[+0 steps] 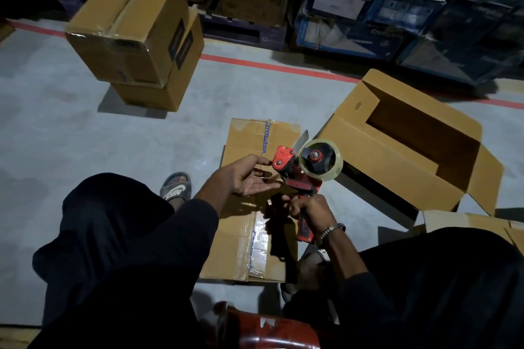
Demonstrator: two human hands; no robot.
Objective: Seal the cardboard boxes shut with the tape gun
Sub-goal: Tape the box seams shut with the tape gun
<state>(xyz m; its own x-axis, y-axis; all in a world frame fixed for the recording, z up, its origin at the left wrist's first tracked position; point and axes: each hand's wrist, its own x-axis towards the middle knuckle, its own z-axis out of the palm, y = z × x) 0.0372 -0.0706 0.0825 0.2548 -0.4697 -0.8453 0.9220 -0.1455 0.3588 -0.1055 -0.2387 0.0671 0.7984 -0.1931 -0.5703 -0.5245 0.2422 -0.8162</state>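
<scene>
Tape gun (300,176) gripped in rt hand (307,211).

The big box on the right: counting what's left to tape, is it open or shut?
Open: the big box has flaps spread and a dark inside showing.

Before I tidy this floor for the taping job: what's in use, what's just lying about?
In use: tape gun in right hand, left hand at its head, flat box, open box.
Lying about: stacked boxes, blue cartons.
</scene>
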